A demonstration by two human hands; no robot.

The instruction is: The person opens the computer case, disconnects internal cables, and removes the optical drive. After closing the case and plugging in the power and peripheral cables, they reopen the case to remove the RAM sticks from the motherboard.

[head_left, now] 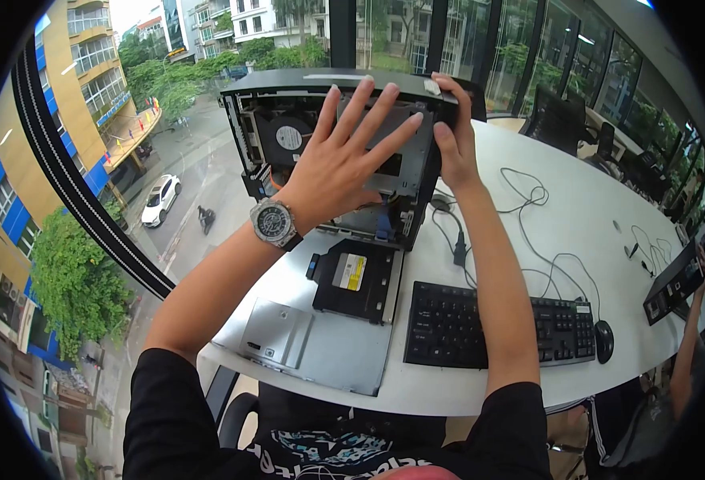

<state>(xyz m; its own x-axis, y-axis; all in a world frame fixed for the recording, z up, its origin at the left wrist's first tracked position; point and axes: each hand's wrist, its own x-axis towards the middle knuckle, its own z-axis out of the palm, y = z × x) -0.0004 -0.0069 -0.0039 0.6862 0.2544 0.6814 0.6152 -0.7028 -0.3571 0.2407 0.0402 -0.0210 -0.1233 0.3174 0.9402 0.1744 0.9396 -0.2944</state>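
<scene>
An opened desktop computer case [416,180] stands on its edge on the white table, its inside facing me, with a round fan [289,138] at the upper left. My left hand [340,152] is spread across the front of the opening, its fingertips near the top edge; it hides part of the inside. At the upper right corner, my right hand [458,140] grips the case between thumb and fingers. Below the case lies a black optical drive [354,274] with a white and yellow label. It rests on a detached metal side panel [340,360].
Right of the panel are a black keyboard [440,324] and a mouse [604,342]. Loose black cables [520,192] curl over the white table [608,216]. At far right, another person's hand [703,264] touches a dark case [672,288]. A window borders the left side.
</scene>
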